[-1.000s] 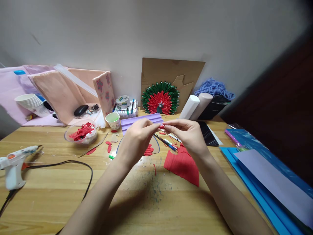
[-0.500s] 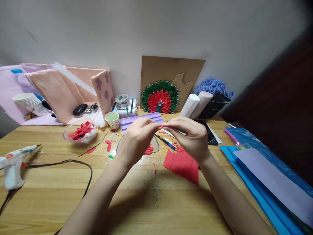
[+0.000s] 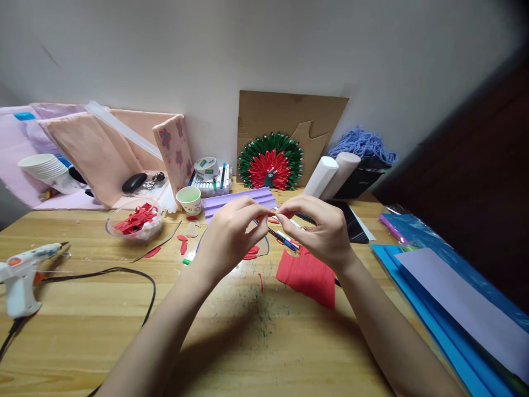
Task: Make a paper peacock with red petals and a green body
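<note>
My left hand (image 3: 231, 234) and my right hand (image 3: 318, 229) meet at the fingertips above the table. Pinched between them is a small piece of red paper (image 3: 273, 213), mostly hidden by the fingers. Under my right wrist lies a sheet of red crepe paper (image 3: 306, 277). Several pens (image 3: 285, 240) lie between the hands on the table. Behind my left hand, a cardboard shape with a blue outline (image 3: 263, 250) bears red paper petals (image 3: 250, 253), partly covered by the hand. A thin red scrap (image 3: 260, 282) rests nearer to me.
A glue gun (image 3: 25, 278) with a black cord lies at left, near a clear bowl of red strips (image 3: 138, 220). A paper cup (image 3: 189, 200) and purple folded paper (image 3: 239, 203) stand behind. A red-green peacock craft (image 3: 271, 162) leans on cardboard (image 3: 289, 116). Blue sheets (image 3: 413, 292) lie right.
My left thumb has moved down from the pinch, leaving a gap below the index finger. The fingertips stay together around the red piece. The view has shifted slightly.
</note>
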A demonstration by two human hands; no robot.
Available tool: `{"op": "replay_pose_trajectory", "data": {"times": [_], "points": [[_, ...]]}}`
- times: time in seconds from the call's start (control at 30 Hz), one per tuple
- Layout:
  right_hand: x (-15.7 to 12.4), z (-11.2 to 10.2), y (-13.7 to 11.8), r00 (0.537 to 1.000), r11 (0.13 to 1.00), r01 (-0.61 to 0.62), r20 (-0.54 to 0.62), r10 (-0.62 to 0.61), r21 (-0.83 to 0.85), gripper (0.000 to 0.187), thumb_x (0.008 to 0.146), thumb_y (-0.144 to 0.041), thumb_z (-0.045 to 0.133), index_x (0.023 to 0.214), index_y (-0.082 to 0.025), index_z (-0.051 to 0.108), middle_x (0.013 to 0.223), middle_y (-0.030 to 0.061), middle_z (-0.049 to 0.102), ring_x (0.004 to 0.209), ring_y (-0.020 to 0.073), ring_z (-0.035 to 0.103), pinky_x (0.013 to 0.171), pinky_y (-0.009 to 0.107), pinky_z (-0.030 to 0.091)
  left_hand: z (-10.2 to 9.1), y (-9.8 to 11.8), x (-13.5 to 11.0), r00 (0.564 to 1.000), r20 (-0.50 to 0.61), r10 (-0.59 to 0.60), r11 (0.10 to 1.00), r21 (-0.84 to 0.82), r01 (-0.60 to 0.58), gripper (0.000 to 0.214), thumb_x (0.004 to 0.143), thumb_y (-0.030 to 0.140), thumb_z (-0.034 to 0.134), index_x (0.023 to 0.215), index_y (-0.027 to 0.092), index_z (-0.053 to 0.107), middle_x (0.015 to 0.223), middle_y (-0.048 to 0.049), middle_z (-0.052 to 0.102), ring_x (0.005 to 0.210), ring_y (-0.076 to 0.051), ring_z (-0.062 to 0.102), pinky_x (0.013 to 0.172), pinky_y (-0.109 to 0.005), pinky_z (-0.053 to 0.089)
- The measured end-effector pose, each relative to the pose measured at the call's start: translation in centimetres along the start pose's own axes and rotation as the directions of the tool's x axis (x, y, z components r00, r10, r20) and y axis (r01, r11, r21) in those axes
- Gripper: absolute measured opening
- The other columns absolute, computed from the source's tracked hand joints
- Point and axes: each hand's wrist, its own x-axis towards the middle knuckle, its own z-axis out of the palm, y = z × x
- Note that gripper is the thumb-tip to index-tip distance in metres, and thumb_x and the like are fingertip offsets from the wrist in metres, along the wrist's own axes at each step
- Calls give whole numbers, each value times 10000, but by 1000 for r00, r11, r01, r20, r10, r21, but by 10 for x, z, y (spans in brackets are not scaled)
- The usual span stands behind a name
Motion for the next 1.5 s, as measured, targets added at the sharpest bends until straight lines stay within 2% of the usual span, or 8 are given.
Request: {"op": "replay_pose_trajectory", "data": {"times": [0.17,0.3,0.47,0.7,0.83,0.97,1.2,1.5], "points": [[-2,0,2,988,985,-151,36,149,88,52,789,-142,609,754,-178,623,724,4,644,655,120,594,640,251,496,-4,-1,0,991,71,-112,989,-87,117,202,767,44,560,887,145,687,793,-41,676,703,-123,612,672,-261,494],[-2,-1,6,958,941,-287,38,285,182,29,777,-170,621,750,-171,630,720,10,647,647,126,606,627,257,510,-10,-6,1,990,32,-136,984,-111,138,228,754,43,562,890,164,700,796,-33,694,709,-123,629,669,-259,496],[-2,-2,5,947,920,-321,86,310,225,45,778,-189,625,743,-168,645,732,25,660,666,136,615,629,267,522,-10,-5,2,988,9,-157,977,-148,156,182,785,115,584,911,175,701,873,-56,720,771,-145,653,710,-290,522],[-2,1,0,966,935,-258,90,243,243,62,774,-187,642,833,-176,661,797,25,680,719,138,640,680,272,543,-4,0,0,984,73,-165,960,-217,177,163,776,84,594,868,167,700,817,-41,727,726,-137,660,683,-276,533],[-2,0,0,992,980,-129,23,127,152,54,779,-162,636,809,-189,672,769,18,686,697,135,636,665,268,532,-3,2,0,972,94,-214,932,-278,232,145,769,93,608,853,156,709,805,-46,728,716,-135,665,671,-263,544],[-2,-3,3,1000,996,-8,26,5,92,107,791,-150,625,860,-207,682,781,23,695,713,143,642,675,283,533,-4,2,1,942,137,-308,845,-416,337,130,764,118,636,856,149,721,828,-56,736,749,-144,686,713,-268,575],[-3,-3,3,989,989,149,-18,-149,2,156,777,-115,623,863,-233,675,780,21,702,713,145,655,647,276,554,-5,1,3,878,257,-403,577,-673,462,112,723,149,703,827,167,741,813,-65,748,737,-180,712,673,-275,608],[-11,-3,7,970,966,236,-31,-240,-102,169,782,-164,656,902,-281,677,789,23,714,704,165,665,624,287,560,-7,-1,3,853,286,-436,552,-664,505,76,712,200,727,772,154,733,756,-72,746,694,-186,714,638,-262,603]]}}
